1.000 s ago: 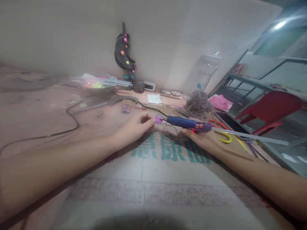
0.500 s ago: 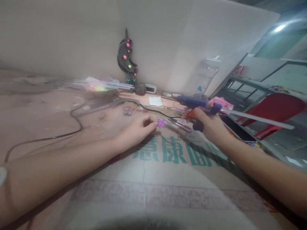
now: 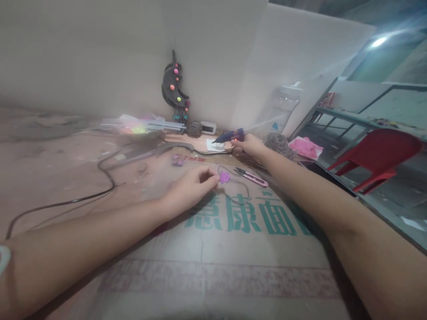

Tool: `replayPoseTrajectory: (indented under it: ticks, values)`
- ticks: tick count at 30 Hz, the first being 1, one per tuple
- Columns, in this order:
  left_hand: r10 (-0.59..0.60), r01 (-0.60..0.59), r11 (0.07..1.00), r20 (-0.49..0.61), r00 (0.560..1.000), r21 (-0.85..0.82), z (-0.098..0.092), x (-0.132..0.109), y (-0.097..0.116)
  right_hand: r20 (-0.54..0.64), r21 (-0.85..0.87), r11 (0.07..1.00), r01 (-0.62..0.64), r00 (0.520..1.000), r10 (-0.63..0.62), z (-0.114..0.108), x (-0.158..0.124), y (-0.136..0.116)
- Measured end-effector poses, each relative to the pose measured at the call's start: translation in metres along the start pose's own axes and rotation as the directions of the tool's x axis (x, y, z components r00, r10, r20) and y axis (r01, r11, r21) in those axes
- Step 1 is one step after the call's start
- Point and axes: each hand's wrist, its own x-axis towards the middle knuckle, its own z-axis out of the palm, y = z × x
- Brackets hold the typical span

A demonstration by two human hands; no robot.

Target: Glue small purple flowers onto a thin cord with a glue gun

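Between the thumb and fingers of my left hand (image 3: 196, 184) is a small purple flower (image 3: 224, 177), held just above the printed cardboard (image 3: 213, 249). A thin cord (image 3: 247, 191) loops beside it. My right hand (image 3: 248, 146) is closed around a dark blue glue gun (image 3: 230, 135), its nozzle pointing left over a white paper square (image 3: 215, 145). A small red light shows on the gun. Pink-handled thread snips (image 3: 251, 177) lie on the cardboard between my hands. A few purple pieces (image 3: 177, 160) rest behind my left hand.
A grey moon-shaped ornament with coloured balls (image 3: 171, 86) hangs on the wall. Glue sticks (image 3: 156, 126) lie at the back left, near a black cable (image 3: 110, 171). A yarn ball (image 3: 278, 144), plastic bottle (image 3: 287, 106) and dark tablet (image 3: 328, 178) are at right; a red chair (image 3: 380, 151) stands beyond.
My right hand has carried the glue gun away and to the left, so its nozzle is now over the white paper. The left hand still holds the flower in nearly the same place.
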Motion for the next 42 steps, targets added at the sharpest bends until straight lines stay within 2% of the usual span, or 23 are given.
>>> replayPoseTrajectory:
  ticks: [4,8,12,15,16,18,20,22,25,27,30,33,35,38,42]
  values:
    - [-0.007,0.007,1.0,0.008,1.0,-0.027,0.001,0.0,0.002,0.054,-0.054,0.998,0.021,0.998,-0.018,0.001,0.005,0.005]
    - [0.008,-0.008,0.999,0.0,1.0,-0.037,0.001,-0.001,0.004,0.096,-0.147,0.988,0.05,0.995,-0.036,-0.02,-0.007,0.005]
    - [-0.001,-0.001,0.998,-0.032,0.999,-0.065,0.001,-0.001,0.004,0.068,-0.223,0.972,0.068,0.996,-0.054,-0.046,-0.051,-0.006]
    - [-0.005,-0.001,0.994,-0.055,0.998,-0.106,0.001,0.0,0.004,0.118,-0.148,0.965,0.217,0.973,-0.201,-0.056,-0.101,-0.022]
    - [-0.006,0.0,0.994,-0.059,0.998,-0.11,0.001,0.0,0.004,0.16,-0.125,0.956,0.266,0.956,-0.246,-0.056,-0.117,-0.028]
    - [-0.003,-0.003,0.995,-0.059,0.998,-0.103,0.001,0.0,0.006,0.296,-0.077,0.923,0.376,0.893,-0.339,-0.049,-0.144,-0.035]
    - [0.001,-0.007,0.996,-0.055,0.998,-0.092,0.001,-0.001,0.008,0.36,-0.097,0.885,0.455,0.845,-0.395,-0.036,-0.161,-0.036]
    - [0.011,-0.015,0.997,-0.049,0.999,-0.076,0.001,-0.002,0.01,0.328,-0.122,0.864,0.488,0.842,-0.429,-0.021,-0.168,-0.032]
    - [0.026,-0.028,0.998,-0.042,0.999,-0.051,0.0,-0.003,0.012,0.229,-0.029,0.868,0.495,0.849,-0.476,-0.004,-0.171,-0.024]
    - [0.029,-0.031,0.998,-0.042,0.999,-0.049,0.0,-0.003,0.012,0.178,0.074,0.881,0.467,0.863,-0.473,-0.002,-0.175,-0.023]
    - [0.024,-0.027,0.998,-0.04,0.999,-0.065,0.001,-0.002,0.013,0.081,0.282,0.884,0.372,0.909,-0.408,-0.006,-0.183,-0.028]
    - [0.03,-0.032,0.997,-0.032,0.999,-0.073,0.001,-0.003,0.015,0.035,0.55,0.804,0.225,0.956,-0.291,-0.008,-0.185,-0.037]
    - [0.044,-0.046,0.997,-0.036,0.998,-0.061,0.001,-0.004,0.016,0.077,0.686,0.722,0.096,0.976,-0.203,-0.007,-0.182,-0.042]
    - [0.055,-0.058,0.997,-0.056,0.997,-0.054,0.001,-0.007,0.018,0.173,0.784,0.618,-0.064,0.978,-0.118,-0.003,-0.177,-0.046]
    - [0.053,-0.06,0.993,-0.067,0.996,-0.104,0.001,-0.008,0.019,0.261,0.839,0.515,-0.173,0.96,-0.103,0.005,-0.174,-0.046]
